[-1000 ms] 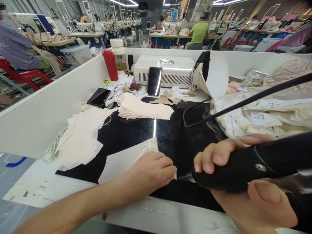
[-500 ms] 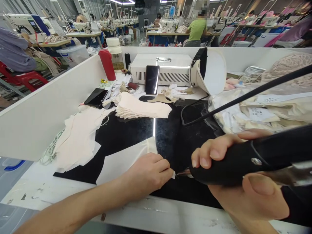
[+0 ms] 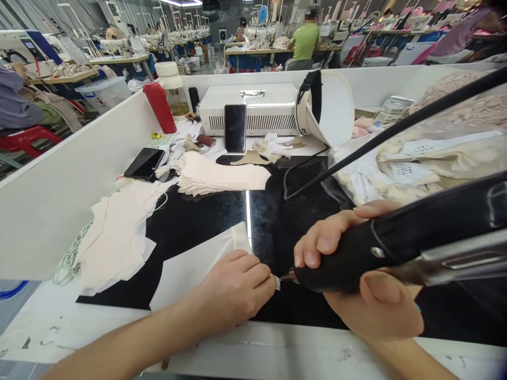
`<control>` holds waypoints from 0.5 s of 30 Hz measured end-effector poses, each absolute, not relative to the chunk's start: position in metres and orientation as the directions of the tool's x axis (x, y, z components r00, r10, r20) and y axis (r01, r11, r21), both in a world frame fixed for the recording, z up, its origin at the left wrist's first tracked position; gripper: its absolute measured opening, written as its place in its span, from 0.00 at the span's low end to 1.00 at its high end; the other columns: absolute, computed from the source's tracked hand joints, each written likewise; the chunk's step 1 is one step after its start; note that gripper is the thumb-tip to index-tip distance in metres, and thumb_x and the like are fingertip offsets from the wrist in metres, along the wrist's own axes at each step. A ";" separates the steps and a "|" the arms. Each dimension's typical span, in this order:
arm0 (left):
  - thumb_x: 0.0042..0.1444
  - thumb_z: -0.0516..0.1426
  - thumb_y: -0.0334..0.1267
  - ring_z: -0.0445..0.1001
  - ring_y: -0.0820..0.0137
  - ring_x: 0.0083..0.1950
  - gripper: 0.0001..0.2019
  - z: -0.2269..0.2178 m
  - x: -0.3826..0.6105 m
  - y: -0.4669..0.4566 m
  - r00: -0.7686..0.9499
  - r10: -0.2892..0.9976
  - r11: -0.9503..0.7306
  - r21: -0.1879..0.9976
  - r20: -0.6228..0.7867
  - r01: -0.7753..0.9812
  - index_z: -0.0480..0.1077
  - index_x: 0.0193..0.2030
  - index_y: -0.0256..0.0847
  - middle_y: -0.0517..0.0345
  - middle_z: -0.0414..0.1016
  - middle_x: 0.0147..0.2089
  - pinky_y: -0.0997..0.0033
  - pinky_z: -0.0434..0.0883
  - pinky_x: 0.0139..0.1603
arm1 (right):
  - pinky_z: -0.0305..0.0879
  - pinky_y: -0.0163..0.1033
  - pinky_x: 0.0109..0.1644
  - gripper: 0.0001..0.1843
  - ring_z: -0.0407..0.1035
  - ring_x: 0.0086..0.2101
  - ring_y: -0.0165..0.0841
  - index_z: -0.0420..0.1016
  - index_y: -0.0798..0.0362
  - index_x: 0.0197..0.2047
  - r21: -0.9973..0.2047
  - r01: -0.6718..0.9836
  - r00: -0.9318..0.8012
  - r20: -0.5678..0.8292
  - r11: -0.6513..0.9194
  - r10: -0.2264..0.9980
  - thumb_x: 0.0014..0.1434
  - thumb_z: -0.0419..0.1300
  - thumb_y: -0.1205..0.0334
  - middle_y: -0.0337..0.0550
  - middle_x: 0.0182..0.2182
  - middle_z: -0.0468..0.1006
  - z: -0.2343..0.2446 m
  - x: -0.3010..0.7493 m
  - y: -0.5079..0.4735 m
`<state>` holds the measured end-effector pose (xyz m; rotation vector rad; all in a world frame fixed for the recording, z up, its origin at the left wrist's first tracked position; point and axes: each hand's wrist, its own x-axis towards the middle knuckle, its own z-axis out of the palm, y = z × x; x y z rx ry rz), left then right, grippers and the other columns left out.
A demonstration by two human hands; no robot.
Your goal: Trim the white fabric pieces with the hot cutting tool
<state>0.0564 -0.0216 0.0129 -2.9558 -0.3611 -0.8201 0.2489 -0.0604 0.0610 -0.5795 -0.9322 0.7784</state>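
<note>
My right hand (image 3: 368,295) is wrapped round the black handle of a corded hand tool (image 3: 396,243). The tool's metal tip points left and meets the corner of a pale fabric piece (image 3: 194,264) lying on the black glossy worktop (image 3: 285,227). My left hand (image 3: 237,287) lies on that fabric piece with its fingers curled, pinching the corner right at the tool's tip. The tool's black cord (image 3: 412,119) runs up to the right.
A stack of cut cream fabric pieces (image 3: 222,177) and loose pieces (image 3: 114,237) lie at the left. Two phones (image 3: 144,162) (image 3: 235,127), a red bottle (image 3: 159,107), a white box unit (image 3: 253,108) and a bag of garments (image 3: 428,158) stand behind. White partition walls enclose the bench. People work at other tables.
The view has dropped and shifted slightly. My right hand has brought the tool tip leftward up to the fabric corner, which my left hand still pinches.
</note>
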 end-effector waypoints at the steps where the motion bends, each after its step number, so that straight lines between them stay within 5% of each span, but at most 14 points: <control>1: 0.85 0.51 0.28 0.78 0.68 0.37 0.17 0.013 0.056 -0.022 0.830 0.205 -0.971 0.002 0.518 0.239 0.79 0.46 0.38 0.59 0.81 0.37 0.64 0.73 0.41 | 0.76 0.41 0.26 0.22 0.74 0.24 0.35 0.85 0.40 0.54 -0.730 -0.334 0.370 0.480 0.596 0.795 0.60 0.85 0.51 0.37 0.31 0.83 0.061 0.248 -0.060; 15: 0.85 0.52 0.28 0.75 0.68 0.37 0.15 0.011 0.055 -0.025 0.853 0.181 -0.966 -0.077 0.490 0.249 0.79 0.47 0.36 0.59 0.76 0.36 0.64 0.73 0.41 | 0.77 0.38 0.26 0.21 0.75 0.23 0.32 0.82 0.40 0.50 -0.764 -0.321 0.369 0.444 0.560 0.817 0.61 0.85 0.52 0.33 0.30 0.83 0.066 0.245 -0.060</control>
